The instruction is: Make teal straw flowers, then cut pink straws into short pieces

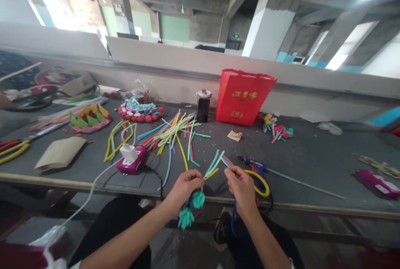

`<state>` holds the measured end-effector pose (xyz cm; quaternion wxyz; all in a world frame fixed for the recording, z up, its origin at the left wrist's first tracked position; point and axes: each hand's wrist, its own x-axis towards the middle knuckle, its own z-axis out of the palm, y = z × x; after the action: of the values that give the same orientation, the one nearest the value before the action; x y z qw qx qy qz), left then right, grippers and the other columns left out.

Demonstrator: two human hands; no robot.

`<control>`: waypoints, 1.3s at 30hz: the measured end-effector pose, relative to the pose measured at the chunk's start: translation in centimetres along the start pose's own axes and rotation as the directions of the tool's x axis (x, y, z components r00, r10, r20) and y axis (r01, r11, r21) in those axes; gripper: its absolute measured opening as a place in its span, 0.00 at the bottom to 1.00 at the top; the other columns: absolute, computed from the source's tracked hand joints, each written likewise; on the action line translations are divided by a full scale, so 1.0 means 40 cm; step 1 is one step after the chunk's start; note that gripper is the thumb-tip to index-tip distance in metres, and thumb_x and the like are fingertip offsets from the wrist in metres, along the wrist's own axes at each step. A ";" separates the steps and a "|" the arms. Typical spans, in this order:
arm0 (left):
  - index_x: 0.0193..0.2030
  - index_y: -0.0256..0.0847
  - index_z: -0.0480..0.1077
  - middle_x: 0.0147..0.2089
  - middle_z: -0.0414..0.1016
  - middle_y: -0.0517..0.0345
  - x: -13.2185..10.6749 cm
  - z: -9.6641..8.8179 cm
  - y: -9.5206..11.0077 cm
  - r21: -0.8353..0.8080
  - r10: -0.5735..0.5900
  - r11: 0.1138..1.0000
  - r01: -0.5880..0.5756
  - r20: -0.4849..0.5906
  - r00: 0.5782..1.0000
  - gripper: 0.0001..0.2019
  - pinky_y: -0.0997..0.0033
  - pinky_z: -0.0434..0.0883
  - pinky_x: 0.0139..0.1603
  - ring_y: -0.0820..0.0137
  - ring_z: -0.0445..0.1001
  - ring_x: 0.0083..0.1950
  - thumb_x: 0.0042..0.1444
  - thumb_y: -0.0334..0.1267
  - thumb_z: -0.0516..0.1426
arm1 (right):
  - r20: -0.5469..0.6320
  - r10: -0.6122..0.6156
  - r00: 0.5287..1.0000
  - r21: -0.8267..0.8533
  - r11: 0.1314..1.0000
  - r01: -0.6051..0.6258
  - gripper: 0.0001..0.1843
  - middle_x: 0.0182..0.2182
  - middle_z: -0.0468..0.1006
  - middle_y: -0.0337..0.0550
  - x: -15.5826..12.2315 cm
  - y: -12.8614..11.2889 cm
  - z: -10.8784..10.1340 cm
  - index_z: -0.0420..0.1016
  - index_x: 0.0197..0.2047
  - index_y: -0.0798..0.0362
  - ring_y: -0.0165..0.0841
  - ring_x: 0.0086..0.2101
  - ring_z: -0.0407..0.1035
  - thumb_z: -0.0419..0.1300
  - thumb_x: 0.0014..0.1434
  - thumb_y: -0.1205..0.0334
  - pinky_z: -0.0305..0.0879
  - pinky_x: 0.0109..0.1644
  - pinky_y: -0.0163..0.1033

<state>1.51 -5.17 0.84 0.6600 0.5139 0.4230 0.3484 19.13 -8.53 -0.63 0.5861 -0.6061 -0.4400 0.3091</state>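
My left hand is closed around a small bunch of fuzzy pipe cleaners in blue, pale green and yellow. Their free ends point up and right. Below the fingers hang two teal pipe-cleaner flowers, just off the table's front edge. Closed in my right hand is a pair of scissors; a silver blade points toward the bunch, close to its ends. A thick yellow loop shows beside that hand, seemingly a scissor handle. Behind it lies a blue glue gun with a long glue stick.
Loose pipe cleaners spread across the table's middle. A purple power strip with a white plug sits left. Behind stand a red bag and a dark container. Finished flowers lie right; a felt-like crown lies left.
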 end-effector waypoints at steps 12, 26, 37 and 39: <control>0.29 0.35 0.71 0.27 0.66 0.62 -0.324 0.009 -0.139 0.112 0.065 0.992 -0.060 -0.040 0.997 0.19 0.76 0.60 0.30 0.74 0.62 0.30 0.47 0.52 0.66 | 0.207 -0.208 0.956 -0.164 0.956 0.243 0.07 0.24 0.74 0.38 -0.400 0.051 0.046 0.74 0.28 0.52 0.32 0.27 0.68 0.59 0.58 0.62 0.62 0.33 0.34; 0.31 0.36 0.73 0.27 0.65 0.62 -0.465 -0.073 -0.112 0.094 -0.013 0.996 0.004 0.094 0.996 0.15 0.75 0.61 0.32 0.74 0.61 0.30 0.47 0.47 0.66 | 0.549 -0.463 0.696 -0.298 0.669 0.681 0.12 0.30 0.76 0.40 -0.495 0.003 0.049 0.71 0.36 0.50 0.33 0.30 0.74 0.50 0.69 0.59 0.62 0.33 0.34; 0.28 0.36 0.72 0.27 0.66 0.62 -0.442 -0.064 -0.099 0.033 -0.004 0.999 -0.003 0.209 0.978 0.10 0.76 0.60 0.35 0.74 0.61 0.31 0.46 0.38 0.67 | 0.601 -0.307 0.738 -0.049 0.907 0.417 0.15 0.27 0.75 0.40 -0.469 -0.005 0.022 0.75 0.30 0.52 0.31 0.30 0.71 0.56 0.65 0.55 0.62 0.35 0.33; 0.27 0.36 0.71 0.25 0.65 0.63 -0.433 -0.062 -0.100 -0.021 -0.029 0.999 0.035 0.218 0.976 0.10 0.76 0.59 0.33 0.75 0.59 0.29 0.43 0.37 0.67 | 0.581 -0.304 0.755 -0.037 0.917 0.398 0.15 0.27 0.75 0.39 -0.466 -0.015 0.021 0.75 0.29 0.52 0.30 0.29 0.70 0.57 0.64 0.55 0.61 0.35 0.32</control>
<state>-7.56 -20.64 0.14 0.7142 0.5337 0.3522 0.2846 10.40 -24.91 -2.78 0.4274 -0.4382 -0.7221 0.3224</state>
